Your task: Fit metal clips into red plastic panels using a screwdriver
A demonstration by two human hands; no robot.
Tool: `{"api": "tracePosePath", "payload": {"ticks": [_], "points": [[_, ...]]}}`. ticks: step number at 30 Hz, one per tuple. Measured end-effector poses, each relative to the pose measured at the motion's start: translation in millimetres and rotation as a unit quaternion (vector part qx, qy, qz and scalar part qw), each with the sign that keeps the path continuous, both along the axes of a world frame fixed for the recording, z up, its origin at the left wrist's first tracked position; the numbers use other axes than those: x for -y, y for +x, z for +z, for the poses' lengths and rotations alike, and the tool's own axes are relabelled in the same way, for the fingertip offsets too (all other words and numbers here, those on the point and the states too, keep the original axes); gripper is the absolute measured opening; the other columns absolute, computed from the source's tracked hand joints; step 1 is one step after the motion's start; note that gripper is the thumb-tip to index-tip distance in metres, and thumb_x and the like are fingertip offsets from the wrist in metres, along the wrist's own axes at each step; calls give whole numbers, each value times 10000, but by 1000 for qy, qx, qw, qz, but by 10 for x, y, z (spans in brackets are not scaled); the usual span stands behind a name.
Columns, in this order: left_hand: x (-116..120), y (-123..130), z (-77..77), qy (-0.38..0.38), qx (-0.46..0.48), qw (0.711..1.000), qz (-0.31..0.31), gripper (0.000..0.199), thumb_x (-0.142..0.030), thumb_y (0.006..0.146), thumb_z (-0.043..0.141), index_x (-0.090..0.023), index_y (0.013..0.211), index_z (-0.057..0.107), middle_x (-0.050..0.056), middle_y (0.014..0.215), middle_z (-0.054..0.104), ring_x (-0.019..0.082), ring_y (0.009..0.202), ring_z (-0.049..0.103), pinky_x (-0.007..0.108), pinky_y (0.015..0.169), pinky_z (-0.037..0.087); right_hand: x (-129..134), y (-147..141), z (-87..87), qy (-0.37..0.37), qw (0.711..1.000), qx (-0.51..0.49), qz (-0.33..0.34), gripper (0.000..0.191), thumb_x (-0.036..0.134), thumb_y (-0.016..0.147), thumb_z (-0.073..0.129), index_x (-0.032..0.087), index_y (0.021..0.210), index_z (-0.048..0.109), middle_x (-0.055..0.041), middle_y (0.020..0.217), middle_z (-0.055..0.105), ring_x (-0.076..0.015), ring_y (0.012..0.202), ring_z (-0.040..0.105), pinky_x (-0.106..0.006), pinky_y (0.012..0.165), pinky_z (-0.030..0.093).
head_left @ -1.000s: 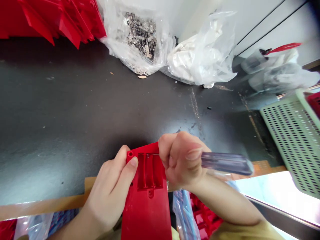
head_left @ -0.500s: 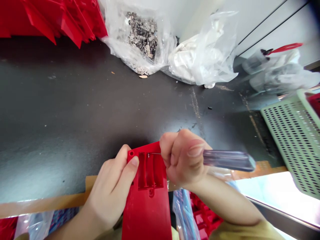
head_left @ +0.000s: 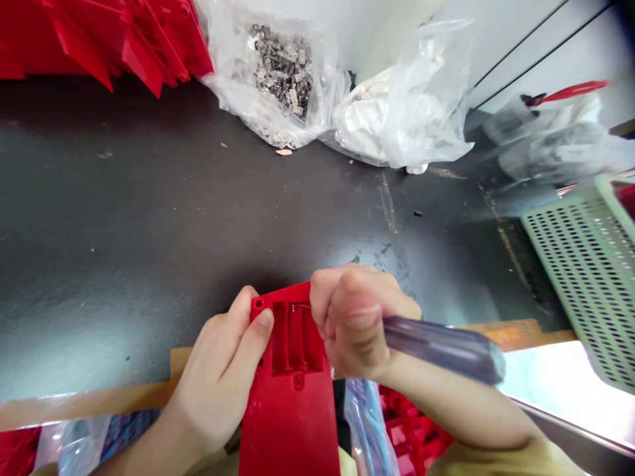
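Note:
A red plastic housing point(head_left: 290, 423) lies at the bottom centre, over the table's near edge, with a slotted compartment in its upper part. My left hand point(head_left: 221, 363) grips its left side, thumb on the top face beside the compartment. My right hand point(head_left: 360, 320) is closed round a tool with a clear purplish handle point(head_left: 444, 347), which sticks out to the right. A thin shaft shows faintly at the compartment's upper right; its tip is hard to make out. A small metal spring point(head_left: 294, 307) sits at the compartment's top edge.
Red plastic parts point(head_left: 124, 39) stand at the back left. Behind the dark table point(head_left: 149, 218) edge lie a bag of small metal pieces point(head_left: 282, 73) and a bag of white parts point(head_left: 367, 116). A green basket point(head_left: 585, 264) is at the right. More red parts point(head_left: 409, 430) lie below.
My right hand has shifted slightly left, and the tool's handle has swung downward at its outer end. My left hand keeps its grip on the housing.

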State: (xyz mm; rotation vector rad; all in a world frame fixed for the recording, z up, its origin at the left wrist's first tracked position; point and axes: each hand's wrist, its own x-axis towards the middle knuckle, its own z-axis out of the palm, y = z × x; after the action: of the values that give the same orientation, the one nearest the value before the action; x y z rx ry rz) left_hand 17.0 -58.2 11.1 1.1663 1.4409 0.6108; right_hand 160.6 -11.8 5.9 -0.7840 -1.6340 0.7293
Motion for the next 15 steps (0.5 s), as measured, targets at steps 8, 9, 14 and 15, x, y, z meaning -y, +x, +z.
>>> {"api": "tracePosePath", "payload": {"ticks": [8,9,14,15], "points": [[-12,11,7,-7,11,1000,0,303,-416,926,421,-245,678,453,-63,496,528,129,456,489,237,481,396,-54,-8,-6,-86,993,-76,34,508,405,993,474,204,542,354,67,430,328,-53,330,291,-244,328,165],[-9,15,6,-8,11,1000,9,306,-413,929,418,-244,676,448,-65,491,516,127,454,479,235,481,388,-77,-4,7,-115,988,-99,27,525,426,983,487,203,529,344,68,419,321,-51,320,277,-240,315,153],[20,24,-4,10,-50,998,29,317,-417,932,429,-238,671,449,-59,531,510,131,520,499,226,528,395,-190,109,140,-202,957,-209,18,529,465,935,523,214,509,338,77,368,315,-53,274,242,-215,264,204],[28,30,-2,14,-66,997,36,313,-417,929,432,-238,675,465,-54,554,531,135,554,522,223,554,410,-195,143,168,-210,953,-215,22,491,447,934,521,217,525,376,72,382,370,-54,266,277,-213,253,221]]}}
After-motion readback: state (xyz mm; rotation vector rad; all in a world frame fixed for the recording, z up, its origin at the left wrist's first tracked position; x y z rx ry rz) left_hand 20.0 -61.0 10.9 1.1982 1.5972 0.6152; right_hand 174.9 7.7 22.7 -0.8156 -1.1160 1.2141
